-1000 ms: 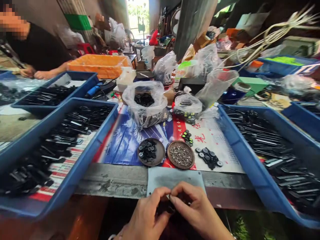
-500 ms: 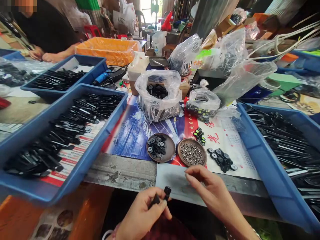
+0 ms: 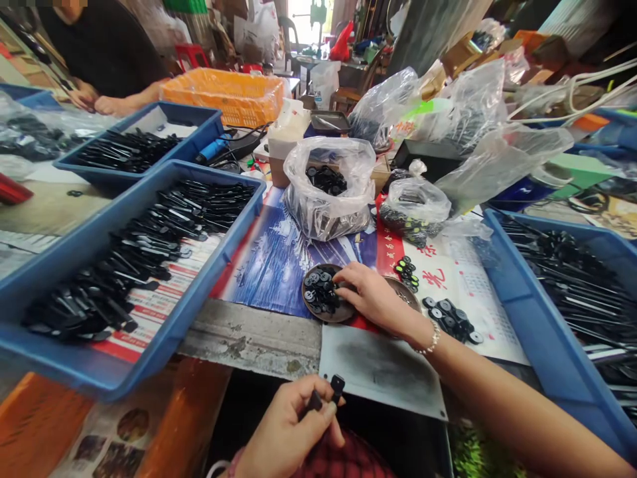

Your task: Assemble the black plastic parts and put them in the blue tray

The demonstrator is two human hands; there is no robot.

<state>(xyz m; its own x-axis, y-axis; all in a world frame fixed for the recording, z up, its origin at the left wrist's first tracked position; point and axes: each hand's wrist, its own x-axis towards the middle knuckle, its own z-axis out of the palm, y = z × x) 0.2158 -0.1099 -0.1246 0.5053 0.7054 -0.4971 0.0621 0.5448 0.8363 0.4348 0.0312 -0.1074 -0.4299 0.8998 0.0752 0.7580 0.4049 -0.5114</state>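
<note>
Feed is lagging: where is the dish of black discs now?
Head view, centre: the dish of black discs sits by the front edge of the table, right hand in it, screw dish just right.

In the left hand [image 3: 293,431] is a smooth black plastic part [image 3: 332,390]. The right hand [image 3: 371,295] touches shiny black plastic rings [image 3: 318,292] in a dull brown dish [image 3: 326,316]. Between the hands lies a matt grey sheet [image 3: 383,365].

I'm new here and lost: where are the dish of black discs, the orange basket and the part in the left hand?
Dish [image 3: 328,320]: head view, near rim.
Basket [image 3: 233,106]: head view, front wall.
Part [image 3: 337,383]: head view, its square tip.
</note>
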